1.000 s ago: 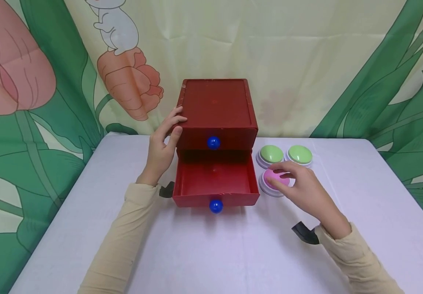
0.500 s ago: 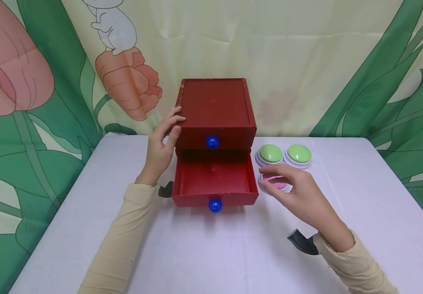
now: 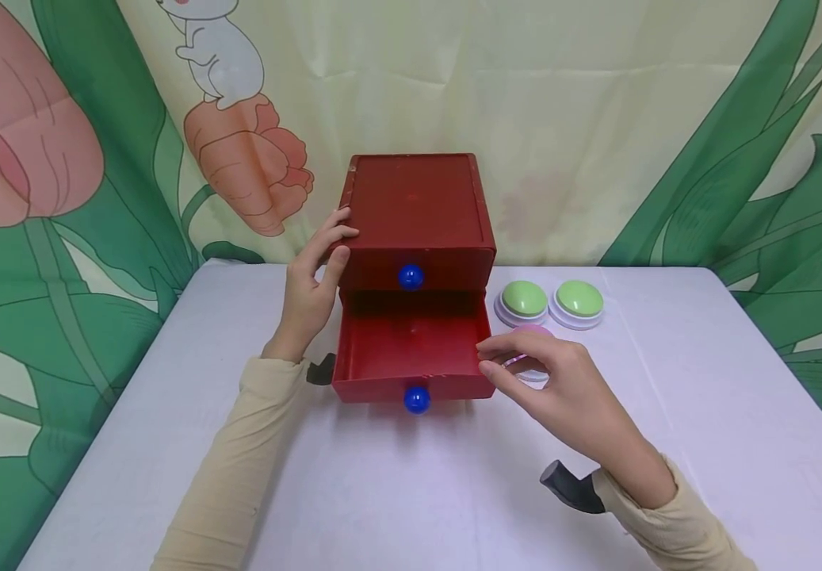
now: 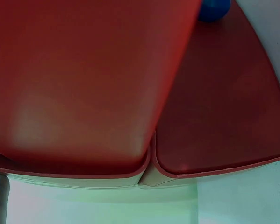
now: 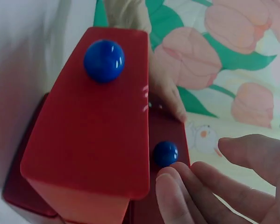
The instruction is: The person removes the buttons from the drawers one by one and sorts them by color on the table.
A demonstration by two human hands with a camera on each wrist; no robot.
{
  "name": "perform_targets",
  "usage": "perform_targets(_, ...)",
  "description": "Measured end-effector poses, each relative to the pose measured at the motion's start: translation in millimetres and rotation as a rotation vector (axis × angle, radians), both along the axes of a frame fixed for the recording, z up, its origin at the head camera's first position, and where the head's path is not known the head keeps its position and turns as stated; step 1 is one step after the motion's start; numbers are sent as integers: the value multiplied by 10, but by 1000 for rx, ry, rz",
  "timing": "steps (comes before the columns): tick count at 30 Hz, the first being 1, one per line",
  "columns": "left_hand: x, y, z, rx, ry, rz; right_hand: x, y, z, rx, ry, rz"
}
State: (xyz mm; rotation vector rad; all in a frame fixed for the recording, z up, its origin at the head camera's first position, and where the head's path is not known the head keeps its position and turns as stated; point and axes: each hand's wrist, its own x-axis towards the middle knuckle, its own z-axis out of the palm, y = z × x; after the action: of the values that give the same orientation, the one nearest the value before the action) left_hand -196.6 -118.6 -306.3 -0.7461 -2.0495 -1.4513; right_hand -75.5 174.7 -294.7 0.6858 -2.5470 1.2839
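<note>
A small dark-red cabinet (image 3: 414,202) with two drawers stands at the back of the table. Its upper drawer (image 3: 375,274) is closed and has a blue knob (image 3: 411,277). The lower drawer (image 3: 411,349), pulled out, shows a bare red inside and carries another blue knob (image 5: 104,60). My left hand (image 3: 311,289) rests on the cabinet's left side, fingertips over the top edge. Beside the lower drawer's right wall is my right hand (image 3: 567,388), thumb and fingers apart with nothing between them; contact with the wall is unclear. Behind it, a pink push light (image 3: 533,330) is partly hidden.
Two green-domed round push lights (image 3: 525,299) with white bases sit side by side right of the cabinet. A white cloth covers the table (image 3: 411,492). Behind it hangs a printed curtain (image 3: 567,143). Black pieces (image 3: 571,486) stick out from both cuffs.
My right hand has moved left and toward me, from over the pink push light to the lower drawer's right edge. The left hand keeps its place on the cabinet.
</note>
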Motion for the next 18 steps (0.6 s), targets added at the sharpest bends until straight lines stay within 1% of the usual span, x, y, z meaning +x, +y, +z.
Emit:
perform_targets(6,-7,-12,-12,-2,-1,2,19,-66,-16,8,-17,3)
perform_targets(12,-19,-20,-28,1,-4,3,52,-110,-58,14,-60,32)
perform_targets(18,-15,-19,-20,8,1,-5,67,-157,-119,30,-111,58)
